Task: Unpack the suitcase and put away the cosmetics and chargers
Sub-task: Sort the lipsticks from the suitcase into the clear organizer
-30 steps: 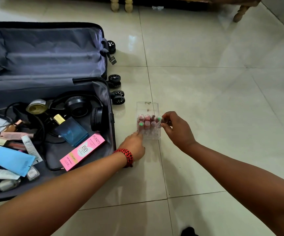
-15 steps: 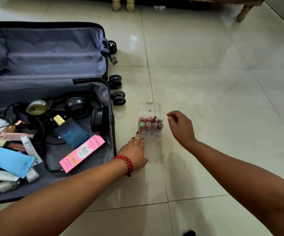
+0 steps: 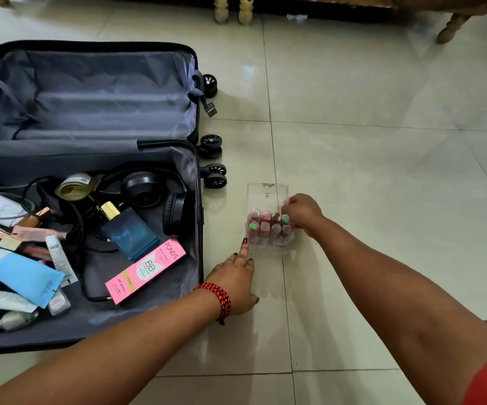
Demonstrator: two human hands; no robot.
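A clear acrylic organizer (image 3: 267,192) stands on the tiled floor right of the open suitcase (image 3: 96,97), with several lipsticks (image 3: 265,226) upright in its slots. My right hand (image 3: 302,213) is curled over the organizer's right side, its fingertips pinching the green-topped lipstick (image 3: 285,220) in the back right slot. My left hand (image 3: 236,280) rests on the floor in front, index finger straight and touching the organizer's front left corner. In the suitcase lie a pink BB cream box (image 3: 145,271), a blue perfume bottle (image 3: 129,232), black headphones (image 3: 148,191), tubes and cables.
The suitcase wheels (image 3: 214,173) stick out just left of the organizer. Carved wooden furniture legs (image 3: 232,8) stand at the far edge, another leg (image 3: 452,26) at the far right. Bare floor tiles spread to the right and front.
My right hand drew back from the lipsticks, then returned onto the organizer's right side. My left index finger stretched out to the organizer's front corner.
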